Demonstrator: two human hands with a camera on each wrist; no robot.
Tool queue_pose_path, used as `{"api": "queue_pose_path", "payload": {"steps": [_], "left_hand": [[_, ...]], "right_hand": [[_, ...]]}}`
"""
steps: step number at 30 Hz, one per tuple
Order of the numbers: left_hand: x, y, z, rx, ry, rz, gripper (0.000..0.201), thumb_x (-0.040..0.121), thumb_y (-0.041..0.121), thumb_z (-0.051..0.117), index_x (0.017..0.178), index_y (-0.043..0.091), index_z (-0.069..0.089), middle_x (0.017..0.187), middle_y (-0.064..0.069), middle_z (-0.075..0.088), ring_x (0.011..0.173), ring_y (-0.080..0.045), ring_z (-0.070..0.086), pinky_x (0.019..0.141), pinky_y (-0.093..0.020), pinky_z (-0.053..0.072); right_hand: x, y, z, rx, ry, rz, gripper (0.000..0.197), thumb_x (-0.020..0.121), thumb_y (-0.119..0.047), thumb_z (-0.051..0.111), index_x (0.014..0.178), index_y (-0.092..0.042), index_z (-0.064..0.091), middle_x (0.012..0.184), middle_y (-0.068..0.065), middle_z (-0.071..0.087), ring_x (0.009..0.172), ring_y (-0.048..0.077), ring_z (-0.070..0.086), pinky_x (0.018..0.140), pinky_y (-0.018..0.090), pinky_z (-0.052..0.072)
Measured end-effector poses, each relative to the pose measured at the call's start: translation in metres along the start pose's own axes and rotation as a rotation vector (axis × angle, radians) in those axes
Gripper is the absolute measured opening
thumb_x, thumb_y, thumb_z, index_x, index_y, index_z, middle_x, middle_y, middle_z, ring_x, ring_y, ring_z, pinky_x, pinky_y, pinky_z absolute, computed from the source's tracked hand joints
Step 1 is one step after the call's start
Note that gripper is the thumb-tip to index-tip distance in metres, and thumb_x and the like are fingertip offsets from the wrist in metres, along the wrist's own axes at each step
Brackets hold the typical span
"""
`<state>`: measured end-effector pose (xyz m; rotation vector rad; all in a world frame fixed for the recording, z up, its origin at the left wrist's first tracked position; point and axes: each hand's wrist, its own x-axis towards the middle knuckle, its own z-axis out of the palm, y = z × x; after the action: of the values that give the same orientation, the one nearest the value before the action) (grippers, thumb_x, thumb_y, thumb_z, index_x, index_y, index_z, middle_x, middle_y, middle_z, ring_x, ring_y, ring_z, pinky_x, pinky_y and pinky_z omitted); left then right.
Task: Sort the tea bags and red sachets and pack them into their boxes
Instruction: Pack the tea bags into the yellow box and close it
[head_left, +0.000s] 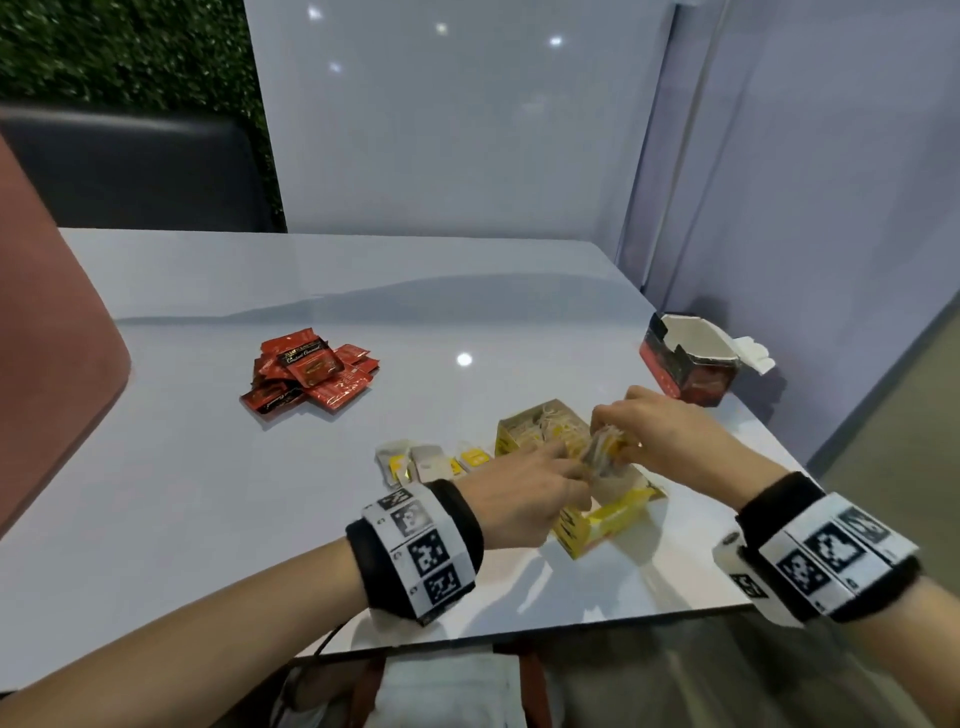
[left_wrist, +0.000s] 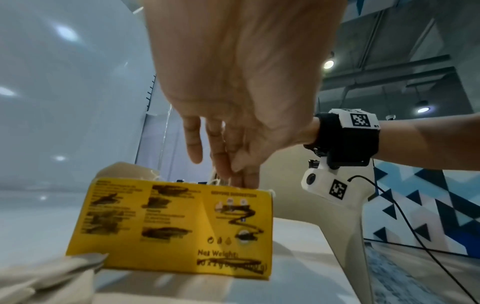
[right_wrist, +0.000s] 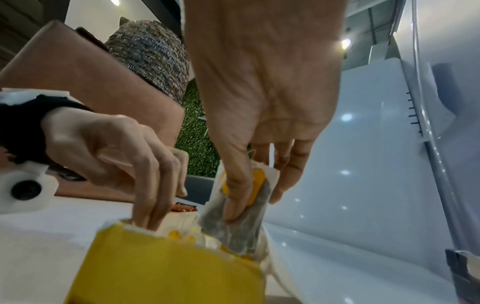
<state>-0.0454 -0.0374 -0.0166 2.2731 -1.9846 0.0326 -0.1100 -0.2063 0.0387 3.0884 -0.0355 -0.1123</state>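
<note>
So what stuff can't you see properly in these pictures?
- Inside the red box: head view, its own walls hide the bottom.
- How full the yellow box is: head view, both hands cover it.
- How many tea bags the right hand pinches: right wrist view, blurred and bunched.
- Left hand fingertips: left wrist view, hidden behind the box rim.
- Print on the red sachets: too small.

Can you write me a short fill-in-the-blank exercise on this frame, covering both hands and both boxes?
1. The right hand pinches a bundle of ____ over the yellow box.
2. The left hand's fingertips dip into the ____ box.
3. The red sachets lie in a pile on the ____.
4. The red box holds ____ sachets that show.

Missing words: tea bags; yellow; table; no
</note>
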Motion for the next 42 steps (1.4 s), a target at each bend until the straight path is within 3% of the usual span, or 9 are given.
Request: {"api": "queue_pose_path", "payload": {"steps": [4,8,11,18,22,27,31,36,42], "left_hand": [[0.002,0.003,0.001,0.154,-0.197,-0.033,0.051,0.08,0.004,0.048,0.129,0.017,0.049,0.121,-0.002,0.058,0.115,-0.024,0.039,0.106,-0.038,0.024],[0.003,0.005,-0.003,0.191,-0.301,-0.076,0.048,0.083,0.004,0.047,0.129,0.014,0.046,0.118,-0.005,0.058,0.115,-0.026,0.043,0.112,-0.044,0.017],[0.003,0.006,-0.003,0.191,-0.319,-0.081,0.048,0.084,0.005,0.046,0.131,0.017,0.047,0.119,-0.005,0.059,0.115,-0.026,0.044,0.113,-0.046,0.017],[0.0,0.0,-0.002,0.102,-0.335,-0.105,0.05,0.084,0.004,0.044,0.131,0.018,0.047,0.122,-0.005,0.057,0.119,-0.025,0.042,0.116,-0.051,0.008],[0.001,-0.001,0.001,0.075,-0.335,-0.105,0.046,0.084,0.004,0.043,0.127,0.016,0.052,0.121,-0.006,0.058,0.122,-0.025,0.042,0.116,-0.053,0.005],[0.002,-0.002,0.001,0.075,-0.341,-0.097,0.046,0.084,0.003,0.042,0.127,0.015,0.052,0.118,-0.006,0.058,0.116,-0.025,0.044,0.116,-0.053,0.005],[0.002,-0.005,0.003,0.085,-0.338,-0.091,0.046,0.085,0.004,0.044,0.129,0.017,0.05,0.12,-0.005,0.058,0.117,-0.025,0.044,0.116,-0.051,0.006],[0.002,-0.007,0.004,0.11,-0.337,-0.095,0.043,0.086,0.006,0.045,0.127,0.017,0.052,0.118,-0.005,0.058,0.117,-0.024,0.044,0.116,-0.052,0.008],[0.004,-0.007,0.007,0.144,-0.341,-0.099,0.047,0.086,0.005,0.045,0.129,0.021,0.051,0.115,-0.005,0.057,0.114,-0.025,0.043,0.113,-0.056,0.003]], "right_hand": [[0.011,-0.001,0.016,-0.093,-0.118,-0.04,0.041,0.084,-0.018,0.057,0.123,-0.032,0.052,0.105,0.004,0.048,0.095,0.023,0.052,0.066,0.026,0.034],[0.016,-0.003,0.03,-0.166,-0.124,-0.136,0.034,0.085,-0.017,0.054,0.117,-0.029,0.055,0.096,0.003,0.049,0.102,0.024,0.049,0.066,0.027,0.027],[0.019,-0.004,0.036,-0.195,-0.102,-0.205,0.031,0.09,-0.014,0.05,0.119,-0.023,0.055,0.111,0.0,0.061,0.111,0.021,0.042,0.07,0.024,0.023],[0.014,-0.004,0.041,-0.065,0.028,-0.166,0.043,0.083,-0.011,0.059,0.124,-0.022,0.048,0.123,0.001,0.049,0.11,0.021,0.043,0.08,0.029,0.044],[0.006,-0.013,0.037,-0.012,0.06,-0.241,0.027,0.086,-0.012,0.06,0.111,-0.023,0.058,0.11,0.001,0.049,0.104,0.02,0.044,0.064,0.023,0.032],[0.001,-0.018,0.038,-0.076,-0.077,-0.257,0.021,0.091,-0.016,0.05,0.102,-0.023,0.066,0.091,-0.004,0.037,0.103,0.017,0.044,0.049,0.017,0.015],[0.002,-0.016,0.037,-0.201,-0.128,-0.203,0.024,0.094,-0.021,0.048,0.112,-0.02,0.064,0.112,0.001,0.051,0.111,0.019,0.045,0.064,0.026,0.038],[0.003,-0.013,0.034,-0.155,-0.171,-0.211,0.025,0.094,-0.023,0.05,0.114,-0.028,0.065,0.113,-0.001,0.051,0.108,0.018,0.046,0.065,0.027,0.032],[-0.002,-0.012,0.036,-0.113,-0.231,-0.183,0.027,0.092,-0.019,0.053,0.109,-0.033,0.067,0.107,0.001,0.061,0.095,0.023,0.058,0.07,0.028,0.044]]}}
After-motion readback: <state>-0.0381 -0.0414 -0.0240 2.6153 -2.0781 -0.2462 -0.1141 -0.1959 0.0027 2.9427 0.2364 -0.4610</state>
